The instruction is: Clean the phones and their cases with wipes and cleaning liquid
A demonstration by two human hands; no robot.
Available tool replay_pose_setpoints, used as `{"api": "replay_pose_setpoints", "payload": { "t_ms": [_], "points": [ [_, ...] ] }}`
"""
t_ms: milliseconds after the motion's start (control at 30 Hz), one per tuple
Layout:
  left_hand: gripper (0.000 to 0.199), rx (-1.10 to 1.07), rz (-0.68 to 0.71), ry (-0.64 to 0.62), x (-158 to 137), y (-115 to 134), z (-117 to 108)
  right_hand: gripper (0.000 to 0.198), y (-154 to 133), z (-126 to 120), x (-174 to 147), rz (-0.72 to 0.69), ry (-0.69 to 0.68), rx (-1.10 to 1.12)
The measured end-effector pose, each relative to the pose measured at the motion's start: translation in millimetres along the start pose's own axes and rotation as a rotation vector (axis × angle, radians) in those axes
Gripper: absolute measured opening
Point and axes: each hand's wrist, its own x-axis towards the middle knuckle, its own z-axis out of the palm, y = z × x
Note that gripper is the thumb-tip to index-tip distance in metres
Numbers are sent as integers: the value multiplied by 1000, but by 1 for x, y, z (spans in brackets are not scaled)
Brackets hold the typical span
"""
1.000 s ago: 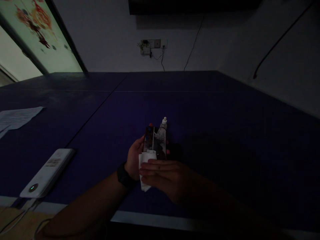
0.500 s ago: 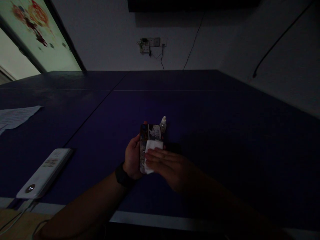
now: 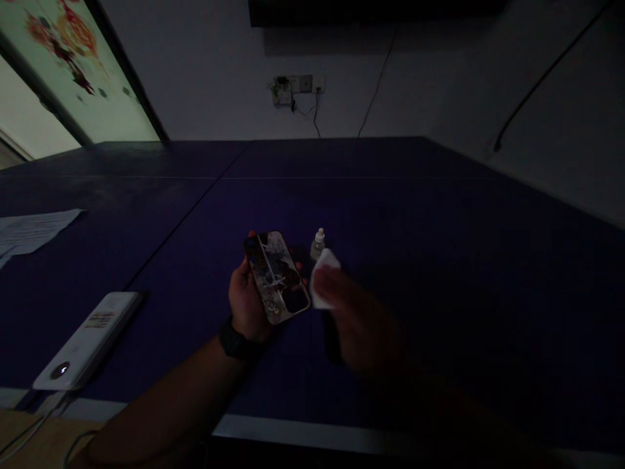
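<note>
A phone in a patterned case (image 3: 277, 279) rests in my left hand (image 3: 247, 298), back side up and tilted, with the fingers wrapped round its edges. My right hand (image 3: 359, 319), smeared by motion, pinches a folded white tissue (image 3: 322, 280) just right of the phone and apart from it. Behind the tissue stands a small dropper bottle (image 3: 318, 244) with a white top, upright on the table. A dark shape lies under my right hand, too dim to make out.
The dark blue table (image 3: 185, 339) stretches to the wall. At the left lie a white power bank (image 3: 90, 340) with cables plugged in and some paper sheets (image 3: 39, 231). Sockets with wires (image 3: 297, 88) are on the far wall.
My right hand has lifted the tissue off the phone and moved it to the right. My left hand has shifted left and turned the phone, so its whole patterned back shows.
</note>
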Motion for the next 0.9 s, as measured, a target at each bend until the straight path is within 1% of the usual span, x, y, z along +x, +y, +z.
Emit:
{"api": "replay_pose_setpoints", "payload": {
  "t_ms": [33, 67, 100, 133, 200, 267, 333, 400, 467, 567, 700, 833, 900],
  "points": [
    [51, -2, 26, 28, 0, 0, 1, 38, -4, 7, -2, -125, -93, 0],
    [52, -3, 45, 59, 0, 0, 1, 36, -7, 14, -4, -205, -152, -2],
    [53, -2, 55, 86, -1, 1, 2, 34, -9, 19, -5, -251, -196, -5],
    [54, 1, 57, 102, -1, 1, 2, 32, -9, 22, -5, -269, -230, -8],
    [53, -1, 67, 101, -2, 4, 1, 31, -5, 23, -3, -282, -246, -19],
    [51, -7, 63, 67, -2, 5, -1, 32, 1, 20, -1, -278, -234, -53],
    [50, -7, 36, 46, -2, 6, -3, 35, 5, 17, 0, -271, -216, -96],
    [50, -9, 16, 59, -1, 5, -4, 35, 4, 17, 1, -285, -219, -112],
    [51, -20, 12, 78, 1, 4, -3, 34, 0, 18, 0, -316, -245, -101],
    [52, -48, -6, 73, 2, 3, -2, 34, -1, 17, 1, -349, -269, -87],
    [50, -62, -45, 82, 1, 4, -1, 36, 7, 15, 2, -311, -251, -91],
    [52, -39, -33, 95, 1, 2, -2, 37, 7, 18, -1, -347, -326, -15],
    [54, -40, -46, 101, 1, 0, -4, 38, 9, 17, -1, -330, -316, 20]
  ]
}}
